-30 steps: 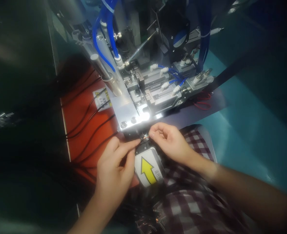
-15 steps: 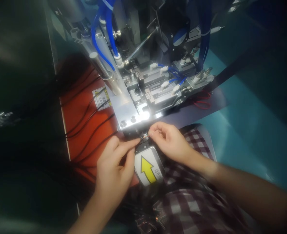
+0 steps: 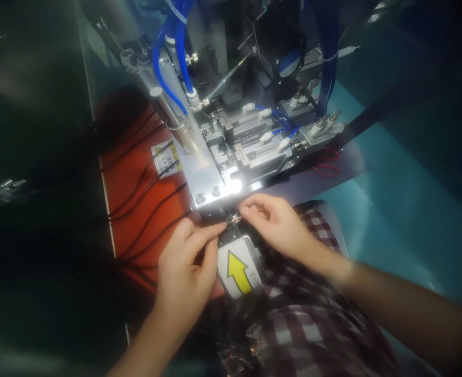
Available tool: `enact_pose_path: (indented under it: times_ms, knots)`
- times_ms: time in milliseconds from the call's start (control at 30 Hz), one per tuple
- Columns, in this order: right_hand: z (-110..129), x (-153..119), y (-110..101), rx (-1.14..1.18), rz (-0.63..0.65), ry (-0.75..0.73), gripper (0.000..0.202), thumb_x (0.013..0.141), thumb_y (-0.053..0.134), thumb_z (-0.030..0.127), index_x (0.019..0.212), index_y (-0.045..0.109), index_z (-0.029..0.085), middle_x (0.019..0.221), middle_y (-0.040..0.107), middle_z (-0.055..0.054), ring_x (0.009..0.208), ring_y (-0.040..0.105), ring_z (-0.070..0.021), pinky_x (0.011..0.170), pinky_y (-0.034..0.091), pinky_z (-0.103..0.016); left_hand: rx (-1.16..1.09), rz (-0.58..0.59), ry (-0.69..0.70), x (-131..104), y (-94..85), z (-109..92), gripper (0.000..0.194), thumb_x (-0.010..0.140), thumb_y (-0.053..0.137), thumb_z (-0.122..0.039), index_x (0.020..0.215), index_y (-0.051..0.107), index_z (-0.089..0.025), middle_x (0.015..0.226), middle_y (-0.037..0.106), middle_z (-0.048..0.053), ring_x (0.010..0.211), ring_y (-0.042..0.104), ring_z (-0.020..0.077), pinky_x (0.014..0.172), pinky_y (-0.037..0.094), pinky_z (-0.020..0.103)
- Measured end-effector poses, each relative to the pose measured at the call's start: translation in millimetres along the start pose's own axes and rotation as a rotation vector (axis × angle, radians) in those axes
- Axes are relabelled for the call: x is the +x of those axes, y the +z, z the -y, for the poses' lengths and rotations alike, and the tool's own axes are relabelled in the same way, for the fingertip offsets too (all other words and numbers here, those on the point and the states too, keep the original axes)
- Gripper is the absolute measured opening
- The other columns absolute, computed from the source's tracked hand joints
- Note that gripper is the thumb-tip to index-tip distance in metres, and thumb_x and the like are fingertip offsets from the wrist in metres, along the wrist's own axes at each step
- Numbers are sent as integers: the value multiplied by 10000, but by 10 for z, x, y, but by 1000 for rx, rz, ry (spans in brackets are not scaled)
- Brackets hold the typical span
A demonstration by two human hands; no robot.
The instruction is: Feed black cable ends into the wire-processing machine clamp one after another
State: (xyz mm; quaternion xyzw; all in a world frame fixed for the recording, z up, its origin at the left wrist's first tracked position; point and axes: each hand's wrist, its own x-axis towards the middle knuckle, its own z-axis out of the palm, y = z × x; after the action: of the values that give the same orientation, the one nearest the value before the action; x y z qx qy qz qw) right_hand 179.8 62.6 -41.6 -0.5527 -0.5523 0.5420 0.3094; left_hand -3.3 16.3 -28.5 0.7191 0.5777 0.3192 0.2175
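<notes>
My left hand (image 3: 189, 262) has its index finger stretched toward the front of a metal machine, with the thumb folded beneath it; what its fingertips hold is too small to name. My right hand (image 3: 276, 222) pinches thumb and forefinger together just right of the same spot. Between the two sets of fingertips lies a small shiny piece (image 3: 234, 218) with a thin coppery-red strand, at a narrow slot under the machine's bright front plate (image 3: 205, 180). Just below the hands is a white label plate (image 3: 223, 262) with a yellow arrow.
Blue air hoses (image 3: 179, 52) and pneumatic cylinders (image 3: 262, 154) stand behind the hands. Black cables (image 3: 148, 225) cross the orange-red base (image 3: 132, 178) on the left. Loose small metal pieces (image 3: 241, 361) lie near my lap, and others (image 3: 7, 191) at far left.
The right hand has shifted slightly away from the slot, showing more of the thin reddish strand. The left hand has hardly moved; the view itself has shifted a little.
</notes>
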Motion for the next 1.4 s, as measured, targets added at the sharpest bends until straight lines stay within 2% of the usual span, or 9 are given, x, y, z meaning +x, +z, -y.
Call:
enact_pose_path:
  times_ms: [200,367,533,800,1000,1067,1200,1400]
  knots:
    - [-5,1,45,109,-20,-4,88,800,608,225,783,646,148,697,615,-13,593,523,-120,570,430,-261,-10,6,-17,-17,6,15,256,852,582,-85,1036,701,-218,802,520,-11,735,517,85,572,412,173]
    - [-49,-18,58,76,-20,-23,89,818,582,228,786,628,158,756,628,-26,647,553,-131,610,453,-270,-15,-2,3,-7,0,8,250,851,578,-74,1028,701,-201,803,529,-11,741,522,80,597,425,167]
    - [-96,-29,71,68,-28,-16,107,832,570,248,793,619,162,728,613,-20,632,547,-131,606,457,-271,-8,-6,12,-1,5,0,244,857,575,-75,1032,699,-192,798,531,-12,737,523,76,613,428,166]
    - [-28,-42,70,-71,-42,-19,100,829,544,225,789,609,159,700,630,-19,614,564,-137,589,448,-266,6,0,10,-2,4,5,240,857,578,-83,1028,702,-195,814,544,-5,757,531,88,626,436,184]
    - [63,32,-38,-214,98,52,172,843,527,231,732,632,150,624,628,-13,537,538,-129,499,387,-247,15,3,-2,-1,0,-2,249,856,575,-85,1033,705,-202,815,539,-2,748,521,91,609,430,189]
    - [61,20,-60,-218,83,-3,180,856,529,235,764,655,146,643,636,-14,553,542,-129,519,398,-248,8,1,-9,-2,2,-3,252,852,581,-83,1034,704,-207,809,533,-4,736,515,90,590,422,185]
    - [33,-57,-21,-222,-70,-177,179,889,533,240,943,686,164,737,675,-17,643,585,-141,613,437,-260,3,-4,-2,-6,4,-6,242,853,570,-72,1010,709,-193,788,526,-4,710,507,85,565,410,181]
    - [24,-39,47,-170,-46,-223,151,871,583,232,937,703,169,770,705,-20,650,602,-145,627,446,-263,5,-13,-1,-6,1,-1,235,858,567,-88,1010,709,-197,800,542,1,718,526,93,581,427,191]
